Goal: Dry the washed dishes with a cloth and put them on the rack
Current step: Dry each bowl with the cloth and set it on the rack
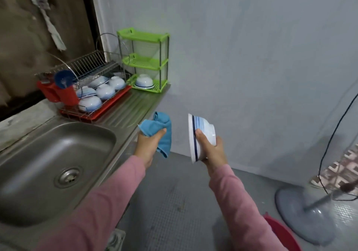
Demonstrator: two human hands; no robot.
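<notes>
**Bowl in one grip, cloth in the other, just off the bench edge**

The right grip point(212, 152) holds a white bowl point(201, 134) with blue bands. The thumb lies on the outer wall near the rim and the fingers curl round the far side by the foot. The bowl is turned on its side, its mouth facing left, and it hangs over the floor point(174, 192), to the right of the steel bench point(135, 105).

The left grip point(149, 146) is closed round a bunched blue cloth point(162, 132), whose loose end hangs below the fist. Cloth and bowl are near each other but apart. Both arms wear pink sleeves point(236, 196).

At the far end of the bench stands a green rack point(147, 60) with three shelves. One upturned bowl point(144, 82) sits on its lowest shelf.

Just left of the green rack is a wire dish rack point(91, 70) on a red tray point(116, 103). Its lower level holds several bowls point(105, 91), all mouth down. A red holder point(60, 95) with a blue scoop point(63, 79) in it hangs at the near end of this rack.

The sink point(58, 154) is set into the bench nearer the camera. A grey fan base point(302, 212) and the edge of a red basin point(282, 235) are on the floor at the right.
</notes>
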